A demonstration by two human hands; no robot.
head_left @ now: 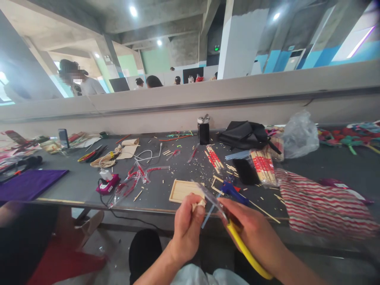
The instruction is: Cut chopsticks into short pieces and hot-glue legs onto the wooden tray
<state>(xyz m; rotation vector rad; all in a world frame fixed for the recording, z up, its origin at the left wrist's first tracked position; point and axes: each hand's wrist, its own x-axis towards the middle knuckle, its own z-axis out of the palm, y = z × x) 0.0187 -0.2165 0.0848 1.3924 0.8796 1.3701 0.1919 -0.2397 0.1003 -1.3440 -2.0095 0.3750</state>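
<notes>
My left hand [188,223] is closed on a small pale wooden piece [199,203] at the table's front edge. To its right, my right hand [252,221] grips yellow-handled scissors [245,247], their metal blades pointing up and left, close to the piece. Whether the blades touch it is unclear. Just beyond my left hand lies a shallow wooden tray [175,191]. A small frame of sticks [217,184] and a blue glue gun [234,192] are behind my right hand.
Wrapped stick bundles [263,166], a dark phone [246,171] and a striped cloth [323,204] lie right. A purple power adapter [108,184] with cables and clear wrappers [130,186] are left. A black bag [245,134] sits behind. Another person's leg [67,261] is at lower left.
</notes>
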